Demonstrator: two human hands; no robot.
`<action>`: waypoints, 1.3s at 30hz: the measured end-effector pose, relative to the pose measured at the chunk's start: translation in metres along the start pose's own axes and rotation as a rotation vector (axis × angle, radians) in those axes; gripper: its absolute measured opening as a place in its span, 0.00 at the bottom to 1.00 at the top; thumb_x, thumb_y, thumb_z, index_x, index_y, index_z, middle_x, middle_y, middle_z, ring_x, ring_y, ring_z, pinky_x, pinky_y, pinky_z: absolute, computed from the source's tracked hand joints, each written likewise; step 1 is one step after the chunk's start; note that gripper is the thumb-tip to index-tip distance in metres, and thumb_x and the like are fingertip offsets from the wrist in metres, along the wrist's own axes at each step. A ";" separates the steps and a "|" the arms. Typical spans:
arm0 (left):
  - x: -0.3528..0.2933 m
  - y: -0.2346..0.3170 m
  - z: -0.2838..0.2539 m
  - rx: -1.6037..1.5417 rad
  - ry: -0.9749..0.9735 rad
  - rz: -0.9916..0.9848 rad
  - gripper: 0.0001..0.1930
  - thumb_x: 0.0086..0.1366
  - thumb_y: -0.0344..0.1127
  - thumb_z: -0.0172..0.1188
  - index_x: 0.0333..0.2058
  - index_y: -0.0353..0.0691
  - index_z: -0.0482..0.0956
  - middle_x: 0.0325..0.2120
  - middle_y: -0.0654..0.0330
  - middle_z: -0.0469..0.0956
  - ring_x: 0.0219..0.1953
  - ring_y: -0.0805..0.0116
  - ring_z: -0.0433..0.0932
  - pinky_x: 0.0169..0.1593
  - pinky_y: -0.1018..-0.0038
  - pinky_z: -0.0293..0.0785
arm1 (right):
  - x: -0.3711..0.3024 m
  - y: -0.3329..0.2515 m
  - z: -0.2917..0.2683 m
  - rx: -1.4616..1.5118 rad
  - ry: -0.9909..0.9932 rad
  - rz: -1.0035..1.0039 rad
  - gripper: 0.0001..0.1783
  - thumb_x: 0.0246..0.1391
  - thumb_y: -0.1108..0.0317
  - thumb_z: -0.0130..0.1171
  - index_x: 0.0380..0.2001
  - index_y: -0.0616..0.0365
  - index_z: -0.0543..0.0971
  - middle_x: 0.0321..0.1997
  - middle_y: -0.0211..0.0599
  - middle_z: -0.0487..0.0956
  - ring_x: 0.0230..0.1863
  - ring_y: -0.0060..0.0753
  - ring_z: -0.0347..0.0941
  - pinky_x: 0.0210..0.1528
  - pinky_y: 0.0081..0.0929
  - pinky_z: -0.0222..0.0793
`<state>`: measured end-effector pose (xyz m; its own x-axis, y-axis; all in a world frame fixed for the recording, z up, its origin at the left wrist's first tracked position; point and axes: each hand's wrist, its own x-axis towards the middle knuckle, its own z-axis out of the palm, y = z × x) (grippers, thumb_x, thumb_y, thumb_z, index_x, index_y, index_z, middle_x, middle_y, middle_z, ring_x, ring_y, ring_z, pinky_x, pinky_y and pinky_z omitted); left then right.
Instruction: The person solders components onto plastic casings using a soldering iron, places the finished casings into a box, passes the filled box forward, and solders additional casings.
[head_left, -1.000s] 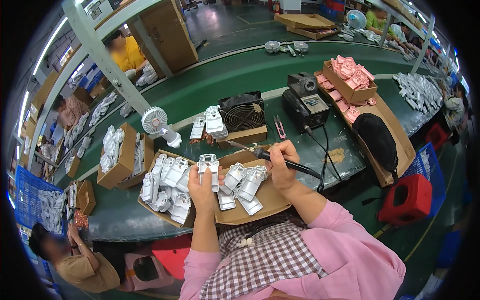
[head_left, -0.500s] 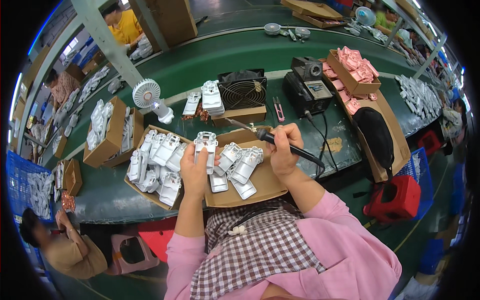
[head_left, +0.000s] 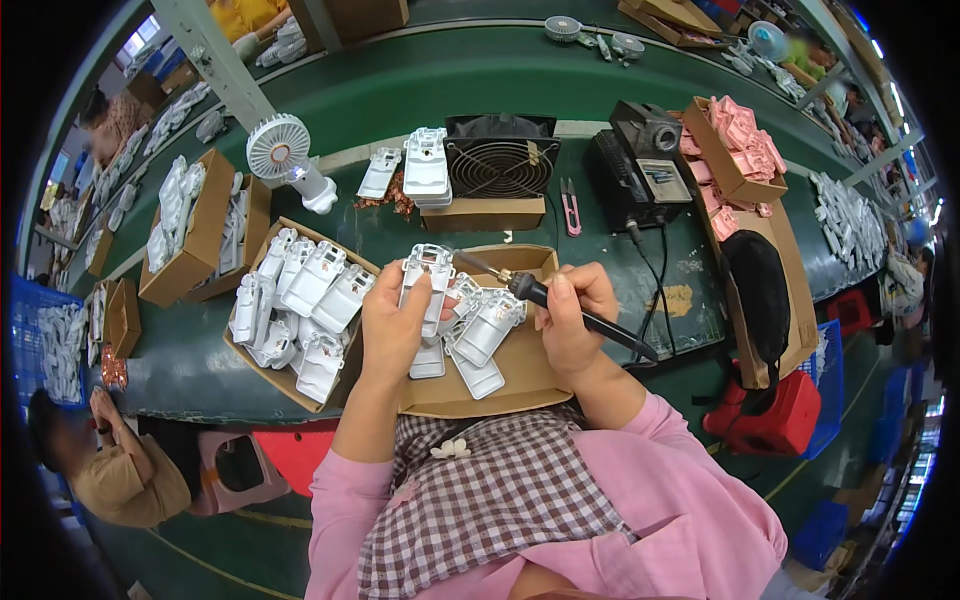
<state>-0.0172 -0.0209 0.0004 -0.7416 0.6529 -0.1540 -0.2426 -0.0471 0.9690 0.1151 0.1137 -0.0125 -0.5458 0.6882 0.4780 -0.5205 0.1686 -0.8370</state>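
Observation:
My left hand [head_left: 392, 318] is closed on a white plastic housing [head_left: 428, 264], its thumb lying across the front. In my right hand [head_left: 577, 318] is a soldering iron [head_left: 530, 289], gripped by its black handle. The iron's thin tip points left and sits close to the housing's upper right edge; whether they touch I cannot tell. Below both hands, a shallow cardboard tray [head_left: 535, 385] bears several more white housings [head_left: 489, 330]. To the left stands a cardboard box [head_left: 352, 372] filled with similar housings [head_left: 313, 280].
Behind the tray are a black fan [head_left: 500, 168] on a cardboard box, pink-handled snips [head_left: 570, 208] and a black soldering station [head_left: 640, 165]. A small white fan [head_left: 280, 148] stands at the left. Pink parts [head_left: 740, 140] fill a box at the right, near a black pouch [head_left: 757, 295].
The soldering iron's tip has come nearer the housing in my left hand. My view has shifted, so the bench things appear lower in the picture.

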 end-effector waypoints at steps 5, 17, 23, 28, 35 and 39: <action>-0.001 0.004 0.004 0.017 0.026 -0.006 0.09 0.65 0.30 0.49 0.41 0.33 0.72 0.32 0.55 0.79 0.27 0.75 0.78 0.30 0.82 0.75 | 0.007 -0.003 0.004 0.017 -0.017 0.099 0.08 0.57 0.72 0.52 0.25 0.59 0.66 0.18 0.27 0.69 0.18 0.12 0.60 0.20 0.14 0.56; 0.000 0.001 -0.001 -0.029 0.043 -0.002 0.09 0.66 0.29 0.47 0.42 0.33 0.71 0.32 0.57 0.78 0.27 0.76 0.78 0.28 0.82 0.75 | 0.010 -0.002 0.008 -0.145 -0.084 0.118 0.09 0.55 0.74 0.54 0.23 0.60 0.67 0.18 0.26 0.70 0.18 0.11 0.60 0.20 0.14 0.57; 0.001 0.001 -0.001 -0.016 0.041 0.012 0.09 0.66 0.29 0.47 0.42 0.33 0.71 0.32 0.58 0.78 0.27 0.75 0.78 0.29 0.82 0.75 | 0.008 0.002 0.005 -0.159 -0.080 0.142 0.09 0.54 0.74 0.55 0.23 0.61 0.68 0.18 0.26 0.71 0.19 0.10 0.60 0.20 0.14 0.56; 0.001 0.001 0.000 -0.026 0.045 0.017 0.09 0.66 0.28 0.47 0.42 0.33 0.71 0.32 0.58 0.78 0.27 0.75 0.78 0.29 0.82 0.75 | 0.010 0.002 0.006 -0.163 -0.100 0.142 0.09 0.54 0.73 0.55 0.22 0.61 0.69 0.18 0.24 0.70 0.18 0.09 0.60 0.19 0.14 0.56; 0.000 0.001 0.000 -0.030 0.039 0.020 0.09 0.65 0.28 0.47 0.42 0.33 0.71 0.33 0.58 0.78 0.27 0.75 0.78 0.29 0.82 0.75 | 0.010 0.002 0.008 -0.118 -0.064 0.165 0.09 0.54 0.73 0.55 0.22 0.61 0.69 0.18 0.23 0.71 0.19 0.08 0.60 0.19 0.13 0.56; 0.000 0.000 -0.001 -0.040 0.036 0.025 0.09 0.65 0.28 0.47 0.42 0.33 0.70 0.33 0.59 0.78 0.27 0.75 0.78 0.29 0.82 0.75 | 0.010 0.004 0.006 -0.131 -0.073 0.171 0.09 0.55 0.73 0.55 0.22 0.61 0.68 0.18 0.23 0.71 0.19 0.08 0.60 0.19 0.12 0.56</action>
<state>-0.0176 -0.0219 0.0001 -0.7697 0.6235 -0.1369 -0.2474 -0.0936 0.9644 0.1036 0.1168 -0.0100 -0.6677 0.6623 0.3399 -0.3288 0.1472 -0.9328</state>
